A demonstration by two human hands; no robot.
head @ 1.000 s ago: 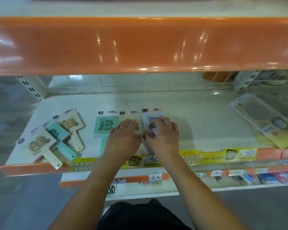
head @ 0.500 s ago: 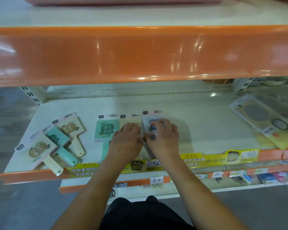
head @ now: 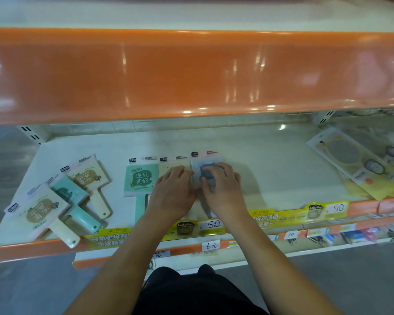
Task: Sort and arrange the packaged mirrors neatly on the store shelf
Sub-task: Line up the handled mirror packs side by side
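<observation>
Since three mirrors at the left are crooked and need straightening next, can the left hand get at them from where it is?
Probably yes. The left hand rests on the cream mirror; only the flat green mirror and bare shelf lie between it and the crooked mirrors.

Three mirrors (head: 180, 176) lie side by side mid-shelf (head: 271, 164), under my left hand (head: 172, 193) and right hand (head: 221, 187). Left of them lie three more (head: 62, 198), overlapping. Far right lie other packs (head: 355, 164).
</observation>
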